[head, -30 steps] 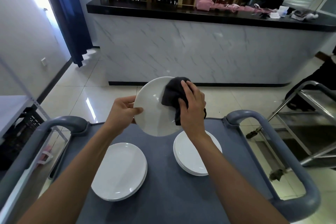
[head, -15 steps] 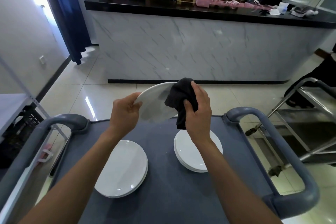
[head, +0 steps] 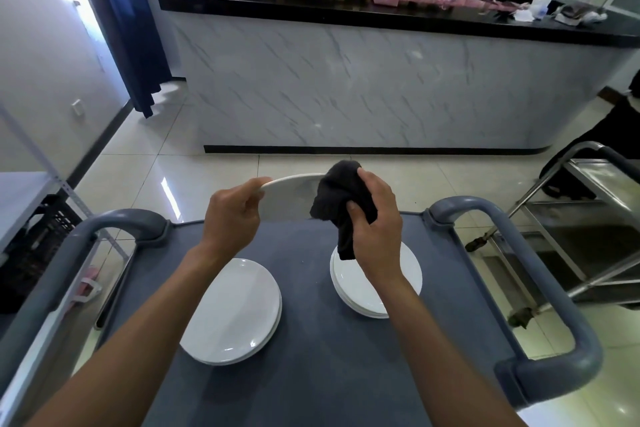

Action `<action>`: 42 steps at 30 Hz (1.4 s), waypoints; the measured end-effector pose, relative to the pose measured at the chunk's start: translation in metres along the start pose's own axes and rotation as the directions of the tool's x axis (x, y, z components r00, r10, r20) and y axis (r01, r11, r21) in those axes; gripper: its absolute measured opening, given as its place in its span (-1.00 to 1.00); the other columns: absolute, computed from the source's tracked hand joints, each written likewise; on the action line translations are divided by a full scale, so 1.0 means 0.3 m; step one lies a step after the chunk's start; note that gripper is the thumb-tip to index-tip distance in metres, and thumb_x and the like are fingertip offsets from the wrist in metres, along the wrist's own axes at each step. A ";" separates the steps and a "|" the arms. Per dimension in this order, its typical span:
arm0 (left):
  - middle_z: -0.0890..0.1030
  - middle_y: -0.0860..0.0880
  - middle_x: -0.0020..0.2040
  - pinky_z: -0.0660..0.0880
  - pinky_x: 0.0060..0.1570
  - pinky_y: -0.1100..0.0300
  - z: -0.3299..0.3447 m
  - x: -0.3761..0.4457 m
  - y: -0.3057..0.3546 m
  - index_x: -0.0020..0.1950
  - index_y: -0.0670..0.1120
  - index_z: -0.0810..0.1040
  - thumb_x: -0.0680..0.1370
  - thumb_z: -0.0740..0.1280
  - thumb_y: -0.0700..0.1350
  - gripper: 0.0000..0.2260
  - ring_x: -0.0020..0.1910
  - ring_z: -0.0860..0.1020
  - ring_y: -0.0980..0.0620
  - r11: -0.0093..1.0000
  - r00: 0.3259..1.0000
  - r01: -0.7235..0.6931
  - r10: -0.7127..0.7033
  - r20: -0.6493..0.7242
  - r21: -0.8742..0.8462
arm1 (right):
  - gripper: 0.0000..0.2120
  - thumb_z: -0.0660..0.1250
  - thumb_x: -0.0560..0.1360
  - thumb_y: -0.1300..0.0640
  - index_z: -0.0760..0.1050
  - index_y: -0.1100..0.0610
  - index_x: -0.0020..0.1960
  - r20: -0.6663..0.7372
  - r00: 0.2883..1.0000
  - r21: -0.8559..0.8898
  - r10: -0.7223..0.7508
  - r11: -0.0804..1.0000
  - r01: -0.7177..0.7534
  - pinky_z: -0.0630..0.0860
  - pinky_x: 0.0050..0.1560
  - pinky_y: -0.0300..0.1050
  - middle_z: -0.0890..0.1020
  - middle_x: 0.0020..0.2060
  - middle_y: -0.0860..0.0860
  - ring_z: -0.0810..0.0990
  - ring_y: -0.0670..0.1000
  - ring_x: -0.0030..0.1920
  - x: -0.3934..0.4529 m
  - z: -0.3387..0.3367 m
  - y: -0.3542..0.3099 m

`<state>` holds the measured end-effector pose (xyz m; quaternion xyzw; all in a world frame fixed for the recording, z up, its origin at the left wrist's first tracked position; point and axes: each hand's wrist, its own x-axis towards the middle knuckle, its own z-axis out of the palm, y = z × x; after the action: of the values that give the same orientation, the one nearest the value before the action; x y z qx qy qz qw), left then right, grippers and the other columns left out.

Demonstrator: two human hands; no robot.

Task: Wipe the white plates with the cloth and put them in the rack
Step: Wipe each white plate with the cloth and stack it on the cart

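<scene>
White plate [head: 294,181]: held in the air just past the far edge of the cart [head: 311,374], tilted so that it shows almost edge-on.
Risk: judged from the grip, the plate could slip and drop onto the cart or floor, since only one rim is pinched while the cloth pushes on the other.
Second risk: the hanging tail of the cloth [head: 341,204] may drag across the right stack [head: 349,291] just below it.
Left hand [head: 233,215]: raised above the cart's far edge, wrist bent; thumb and curled fingers pinch the plate's left rim.
Right hand [head: 375,225]: at the same height, to the right of the plate; fingers curled round the bunched dark cloth, pressing it against the plate's right rim.
Left stack [head: 232,312]: lies on the cart, nearer the person than the hands.
Rack: none that I can identify for certain; a metal trolley [head: 588,218] stands right of the cart.
Stage: wiping, as I judge it, with racking not yet done.
</scene>
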<state>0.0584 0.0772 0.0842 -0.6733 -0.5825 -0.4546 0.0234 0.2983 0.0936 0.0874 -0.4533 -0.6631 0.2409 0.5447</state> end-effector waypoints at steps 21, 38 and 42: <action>0.63 -0.10 -0.32 0.40 -0.34 0.32 -0.030 -0.045 0.023 0.15 -0.13 0.69 0.54 0.33 -0.26 -0.77 -0.43 0.46 -0.11 0.997 0.992 -0.047 0.053 0.113 -0.057 | -0.48 0.43 0.49 0.31 0.46 0.03 0.41 0.113 0.992 -0.190 -0.057 0.979 0.077 0.30 0.23 -0.44 0.41 0.13 -0.52 0.47 -0.08 0.18 -0.016 0.004 0.025; 0.69 0.12 0.09 0.54 0.12 0.14 0.003 -0.195 0.028 0.12 0.01 0.69 0.58 0.30 0.08 -0.74 0.16 0.61 0.10 0.591 0.755 0.595 -0.644 0.125 -0.545 | -0.61 0.41 0.40 0.43 0.52 0.19 0.19 0.104 0.977 -0.237 -0.188 0.949 0.207 0.34 0.12 -0.39 0.38 0.05 -0.38 0.47 0.04 0.08 -0.051 -0.013 0.047; 0.68 -0.12 -0.09 0.45 -0.11 0.02 0.017 -0.210 0.026 -0.11 -0.15 0.61 0.60 0.20 0.28 -0.49 -0.07 0.65 -0.17 0.125 0.347 0.876 -0.835 0.428 -0.466 | -0.61 0.41 0.39 0.46 0.53 0.20 0.16 0.091 0.975 -0.233 -0.203 0.948 0.219 0.31 0.13 -0.44 0.39 0.05 -0.37 0.45 0.00 0.07 -0.053 -0.018 0.046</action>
<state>0.0735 0.0295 0.0447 -0.1938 -0.6695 -0.5282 -0.4850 0.3079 0.0856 0.0698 -0.4344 -0.7497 0.1137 0.4862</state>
